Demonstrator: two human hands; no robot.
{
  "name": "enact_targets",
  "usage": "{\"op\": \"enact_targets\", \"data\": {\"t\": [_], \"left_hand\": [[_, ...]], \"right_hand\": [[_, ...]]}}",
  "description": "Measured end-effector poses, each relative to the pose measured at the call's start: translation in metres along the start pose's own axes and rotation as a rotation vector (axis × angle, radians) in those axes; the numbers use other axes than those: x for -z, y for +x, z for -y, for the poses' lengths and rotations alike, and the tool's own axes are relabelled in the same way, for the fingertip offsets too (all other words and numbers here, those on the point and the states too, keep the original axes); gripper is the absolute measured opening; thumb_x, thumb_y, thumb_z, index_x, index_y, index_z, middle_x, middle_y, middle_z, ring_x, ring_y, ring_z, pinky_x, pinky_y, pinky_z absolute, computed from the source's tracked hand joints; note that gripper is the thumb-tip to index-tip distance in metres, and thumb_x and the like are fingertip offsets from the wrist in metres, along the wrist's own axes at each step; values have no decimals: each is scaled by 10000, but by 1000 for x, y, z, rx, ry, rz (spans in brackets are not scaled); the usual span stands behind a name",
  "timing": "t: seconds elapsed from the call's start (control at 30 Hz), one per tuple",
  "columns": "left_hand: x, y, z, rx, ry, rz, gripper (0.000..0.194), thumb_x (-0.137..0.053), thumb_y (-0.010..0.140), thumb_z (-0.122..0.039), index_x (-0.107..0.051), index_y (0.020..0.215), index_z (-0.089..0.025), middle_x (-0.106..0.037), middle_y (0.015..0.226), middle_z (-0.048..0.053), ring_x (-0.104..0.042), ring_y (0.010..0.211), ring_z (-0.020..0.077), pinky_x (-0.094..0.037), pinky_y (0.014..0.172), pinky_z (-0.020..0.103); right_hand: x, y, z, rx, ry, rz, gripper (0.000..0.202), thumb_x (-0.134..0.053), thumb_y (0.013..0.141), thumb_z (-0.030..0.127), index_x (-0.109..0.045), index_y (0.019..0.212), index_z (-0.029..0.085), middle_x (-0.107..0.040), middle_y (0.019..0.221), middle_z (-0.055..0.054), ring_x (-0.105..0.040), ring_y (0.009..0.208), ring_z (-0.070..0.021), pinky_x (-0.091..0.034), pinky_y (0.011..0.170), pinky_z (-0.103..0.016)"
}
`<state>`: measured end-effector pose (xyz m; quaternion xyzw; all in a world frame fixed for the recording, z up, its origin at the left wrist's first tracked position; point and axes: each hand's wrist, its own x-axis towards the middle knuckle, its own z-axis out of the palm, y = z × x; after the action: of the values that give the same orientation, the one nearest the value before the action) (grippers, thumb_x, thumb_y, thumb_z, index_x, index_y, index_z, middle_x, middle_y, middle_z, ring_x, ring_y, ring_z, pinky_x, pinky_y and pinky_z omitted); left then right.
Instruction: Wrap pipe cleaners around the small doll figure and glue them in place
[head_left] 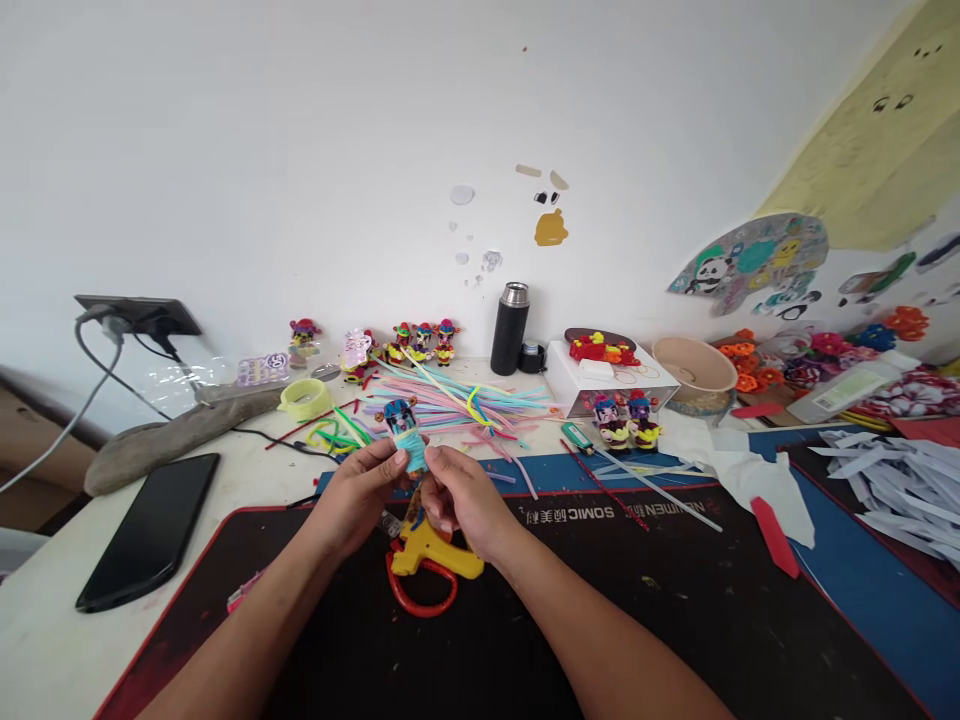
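Between my two hands is a small pipe-cleaner doll [411, 447] with a blue-and-red headdress and a light blue wrapped body, held upright above the mat. My left hand [364, 488] is closed on its left side, thumb against the blue body. From the right, my right hand [463, 495] pinches the lower part of the body, its other fingers curled below. Just beneath my hands lie a yellow glue gun [435, 553] and scissors with a red handle [421, 608], both partly covered by the fingers.
Loose pastel pipe cleaners [465, 405] are heaped behind my hands. A black thermos [510, 335] stands by the wall beside a white box [615, 365]. Finished dolls [626, 422] stand to the right. A phone [150, 530] lies at left, white paper strips [892, 485] at far right.
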<state>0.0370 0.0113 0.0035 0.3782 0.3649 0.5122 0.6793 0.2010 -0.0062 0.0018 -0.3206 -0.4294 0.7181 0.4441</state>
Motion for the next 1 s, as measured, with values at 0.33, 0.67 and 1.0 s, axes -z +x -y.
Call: {"op": "enact_targets", "data": {"t": [0.33,0.67,1.0], "left_hand": [[1,0,-2,-37,-42,26,340,-972,661,-401,-852,908,-200,-804,858,103,-727,901,309,-558,771,378],[12,7,-5,-101,-180,-37,327,-978,675,-322,-833,920,-163,-803,930,77,-705,830,208,-565,771,307],[14,11,-1,-86,-194,-59,313,-992,664,-319,-815,862,-153,-772,863,51,-665,741,160,-576,719,269]], "right_hand": [[1,1,5,5,-26,-51,516,-672,884,703,-537,807,211,-509,487,83,-338,344,-62,-190,378,-220],[8,5,6,66,4,-171,458,-752,825,621,-613,778,187,-399,470,107,-296,361,-52,-171,390,-227],[7,5,7,87,-15,-172,559,-763,828,659,-474,636,221,-313,459,112,-257,363,-49,-174,388,-231]]}}
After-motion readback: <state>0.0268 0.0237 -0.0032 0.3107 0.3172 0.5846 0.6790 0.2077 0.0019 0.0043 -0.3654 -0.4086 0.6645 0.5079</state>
